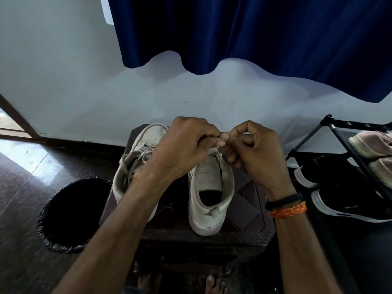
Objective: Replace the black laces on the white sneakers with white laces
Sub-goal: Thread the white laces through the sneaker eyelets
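Two white sneakers stand on a dark stool (250, 211), heels toward me. The left sneaker (135, 166) carries white laces, loosely threaded. The right sneaker (210, 194) shows no lace along its visible tongue; its front is hidden behind my hands. My left hand (182, 149) and my right hand (256, 153) meet above the right sneaker's front, fingers curled. Between the fingertips of both hands a thin white lace (213, 150) is pinched, and most of it is hidden. No black lace is in view.
A round bin (72, 213) lined with a black bag stands on the floor left of the stool. At the right a black shoe rack (347, 141) holds pale shoes, with black sneakers (347, 202) under it. A white wall and a blue curtain (254, 35) are behind.
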